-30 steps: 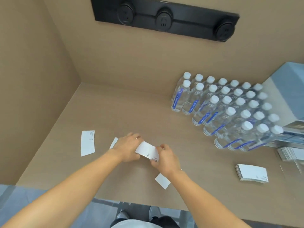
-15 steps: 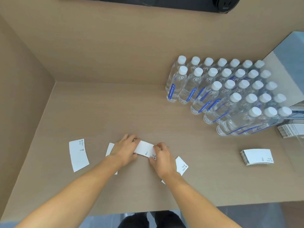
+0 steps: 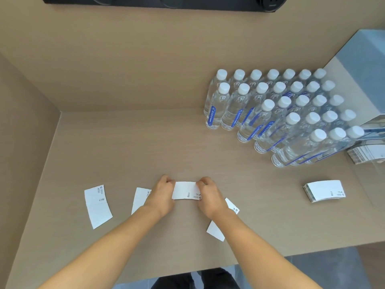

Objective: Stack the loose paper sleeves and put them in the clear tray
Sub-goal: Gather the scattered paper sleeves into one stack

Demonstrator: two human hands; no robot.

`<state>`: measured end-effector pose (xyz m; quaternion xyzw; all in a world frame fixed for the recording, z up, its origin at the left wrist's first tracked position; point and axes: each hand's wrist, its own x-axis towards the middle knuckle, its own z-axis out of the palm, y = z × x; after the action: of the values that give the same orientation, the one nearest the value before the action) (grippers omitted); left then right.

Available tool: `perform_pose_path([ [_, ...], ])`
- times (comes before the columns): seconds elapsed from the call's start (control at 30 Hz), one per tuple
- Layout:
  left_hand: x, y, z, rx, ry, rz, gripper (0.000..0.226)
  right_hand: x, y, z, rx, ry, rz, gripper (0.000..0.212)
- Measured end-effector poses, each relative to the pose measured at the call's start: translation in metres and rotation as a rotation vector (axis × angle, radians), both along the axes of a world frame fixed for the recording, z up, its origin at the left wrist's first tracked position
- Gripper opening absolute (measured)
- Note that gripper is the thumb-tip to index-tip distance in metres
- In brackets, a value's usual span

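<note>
A white paper sleeve (image 3: 185, 190) with small print is held flat just above the wooden table, my left hand (image 3: 161, 195) pinching its left end and my right hand (image 3: 209, 197) its right end. Three loose sleeves lie on the table: one at the far left (image 3: 97, 206), one partly under my left wrist (image 3: 140, 198), one under my right wrist (image 3: 217, 230). A squared stack of sleeves (image 3: 324, 190) lies at the right. At the right edge the clear tray (image 3: 373, 163) holds more stacked sleeves (image 3: 365, 153); its walls are hard to make out.
Many water bottles (image 3: 277, 113) with white caps stand in rows at the back right. A pale blue box (image 3: 364, 80) sits behind them. Brown walls close the left and back. A black socket strip (image 3: 166, 2) hangs on the back wall. The table's front edge (image 3: 291, 254) is near.
The view has tilted down and drawn closer to the table. Both hands have turned the held sleeve from slanted to level; the loose sleeves have not moved on the table.
</note>
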<state>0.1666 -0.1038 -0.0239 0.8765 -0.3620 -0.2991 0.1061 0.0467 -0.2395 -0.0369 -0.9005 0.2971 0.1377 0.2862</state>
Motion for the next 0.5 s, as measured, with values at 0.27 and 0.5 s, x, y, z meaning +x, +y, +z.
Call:
perform_pose_path([
  [0.27,-0.006,0.003,0.009,0.020,0.056,0.034,0.047,0.001,-0.009,0.002,-0.057,0.025,0.136,0.051],
  [0.5,-0.020,0.005,0.030,0.022,-0.001,0.166,0.075,-0.030,-0.045,0.024,0.025,-0.100,0.092,0.057],
])
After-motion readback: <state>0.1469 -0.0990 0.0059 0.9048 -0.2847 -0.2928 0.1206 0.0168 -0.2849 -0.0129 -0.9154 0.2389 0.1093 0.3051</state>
